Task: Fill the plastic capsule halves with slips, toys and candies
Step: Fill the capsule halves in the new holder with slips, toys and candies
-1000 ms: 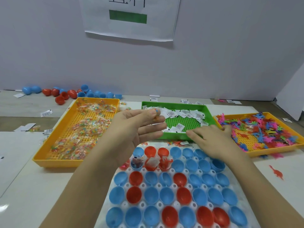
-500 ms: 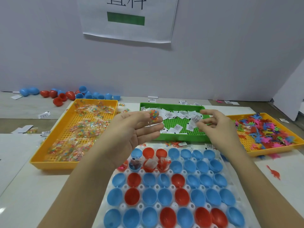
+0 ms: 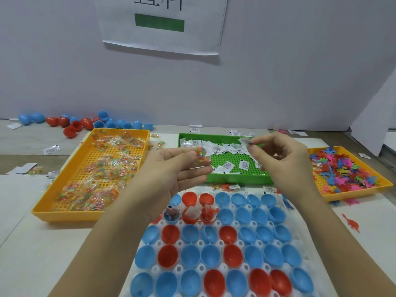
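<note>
1. The left hand (image 3: 171, 174) is palm-up, its grip pinching a clear candy packet (image 3: 201, 154) of coloured beads between thumb and fingertips, the other fingers loosely spread below it.
2. The right hand (image 3: 282, 161) is raised just across from it, its grip pressed together on a small white slip (image 3: 245, 140) held between thumb and forefinger; the print on the slip is too small to read.
3. Behind and between both grips sits the green tray (image 3: 235, 179), strewn with more white slips carrying dark code-like marks that cannot be read.
4. Outward from the left grip, the orange tray (image 3: 64, 213) holds a heap of candy packets.
5. Outward from the right grip, a second orange tray (image 3: 353, 195) holds small plastic toys in pink, blue, orange and green; one red toy (image 3: 351, 225) lies loose on the table (image 3: 32, 254) near that tray.
6. Below both grips, a white holder (image 3: 200, 267) carries rows of blue and red capsule halves (image 3: 233, 256), open side up. Three halves under the left hand already contain slips or toys; the rest look empty.
7. Far beyond the left grip, loose capsule shells (image 3: 81, 124) lie along the wall.
8. Above, a paper sign (image 3: 162, 39) on the wall shows a green bar and large black characters cut off by the frame edge, so unreadable.
</note>
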The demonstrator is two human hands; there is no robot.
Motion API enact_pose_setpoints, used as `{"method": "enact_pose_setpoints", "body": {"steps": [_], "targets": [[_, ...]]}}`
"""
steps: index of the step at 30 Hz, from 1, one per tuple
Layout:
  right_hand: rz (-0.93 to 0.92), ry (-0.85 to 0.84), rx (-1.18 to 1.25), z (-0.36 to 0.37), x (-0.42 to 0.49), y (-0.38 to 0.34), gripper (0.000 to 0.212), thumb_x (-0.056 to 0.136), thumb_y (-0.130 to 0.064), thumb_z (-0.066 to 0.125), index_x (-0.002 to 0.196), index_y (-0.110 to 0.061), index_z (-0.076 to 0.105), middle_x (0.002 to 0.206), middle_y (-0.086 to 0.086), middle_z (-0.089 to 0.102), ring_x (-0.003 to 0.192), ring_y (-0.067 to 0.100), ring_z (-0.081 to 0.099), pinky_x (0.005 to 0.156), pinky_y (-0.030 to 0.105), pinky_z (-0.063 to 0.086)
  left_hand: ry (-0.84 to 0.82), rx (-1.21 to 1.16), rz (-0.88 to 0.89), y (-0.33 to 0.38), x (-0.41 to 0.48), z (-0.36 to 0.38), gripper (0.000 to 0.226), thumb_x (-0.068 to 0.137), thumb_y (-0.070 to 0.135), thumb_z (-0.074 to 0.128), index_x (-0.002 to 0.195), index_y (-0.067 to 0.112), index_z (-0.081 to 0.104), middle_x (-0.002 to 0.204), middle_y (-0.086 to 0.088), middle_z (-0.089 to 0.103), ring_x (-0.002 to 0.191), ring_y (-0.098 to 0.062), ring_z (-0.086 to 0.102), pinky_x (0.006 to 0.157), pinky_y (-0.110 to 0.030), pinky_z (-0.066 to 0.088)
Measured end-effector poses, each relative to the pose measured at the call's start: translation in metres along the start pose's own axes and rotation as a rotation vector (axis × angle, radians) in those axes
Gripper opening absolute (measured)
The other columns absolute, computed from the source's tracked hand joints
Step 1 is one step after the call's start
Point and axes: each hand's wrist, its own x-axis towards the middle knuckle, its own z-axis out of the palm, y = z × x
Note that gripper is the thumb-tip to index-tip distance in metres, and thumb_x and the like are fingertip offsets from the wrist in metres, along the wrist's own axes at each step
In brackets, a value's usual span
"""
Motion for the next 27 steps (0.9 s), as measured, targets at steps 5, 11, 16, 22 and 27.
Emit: {"method": "enact_pose_setpoints", "body": {"steps": [5,11,16,22,27], "targets": [[-0.208,-0.188,0.097,0.003,-0.017,-0.040,0.018,0.080,-0.016,0.073,0.088,-0.032,0.071,0.088,-0.017,0.072,0.081,0.005,0.069,0.070,0.014,0.052,0.001,0.076,-0.007,-0.001,-0.001,0.004,0.011,0.096,0.005,0.055,0.095,0.002,0.066,0.085,-0.018,0.076,0.079,-0.026,0.076,0.060,-0.026,0.061],[-0.157,-0.209,0.118,0.011,-0.022,-0.043,0.016,0.077,-0.021,0.077,0.088,-0.031,0.070,0.086,-0.014,0.072,0.079,0.003,0.069,0.070,0.012,0.052,-0.097,0.291,0.031,-0.002,-0.006,0.007,0.017,0.098,0.010,0.055,0.100,0.009,0.071,0.085,-0.013,0.077,0.079,-0.023,0.076,0.063,-0.024,0.060],[-0.164,-0.160,0.061,0.023,-0.024,-0.041,0.027,0.079,-0.019,0.075,0.093,-0.040,0.066,0.090,-0.019,0.071,0.083,-0.001,0.067,0.075,0.013,0.051,-0.145,0.349,0.067,-0.003,-0.008,0.009,0.021,0.099,0.013,0.053,0.097,0.017,0.074,0.087,-0.007,0.078,0.081,-0.019,0.076,0.066,-0.023,0.060],[-0.023,-0.141,0.161,0.030,-0.023,-0.039,0.008,0.079,-0.028,0.073,0.085,-0.032,0.070,0.088,-0.012,0.070,0.085,0.010,0.066,0.071,0.027,0.056,-0.190,0.338,0.080,-0.002,-0.009,0.009,0.024,0.097,0.017,0.056,0.091,0.021,0.079,0.091,-0.007,0.078,0.086,-0.021,0.075,0.067,-0.023,0.059],[0.048,-0.118,0.234,0.032,-0.024,-0.037,0.016,0.080,-0.020,0.075,0.085,-0.033,0.069,0.085,-0.009,0.071,0.074,0.015,0.068,0.061,0.026,0.058,-0.206,0.317,0.105,-0.001,-0.011,0.012,0.024,0.076,0.033,0.069,0.091,0.017,0.079,0.090,-0.007,0.078,0.086,-0.020,0.075,0.066,-0.020,0.058]]}}
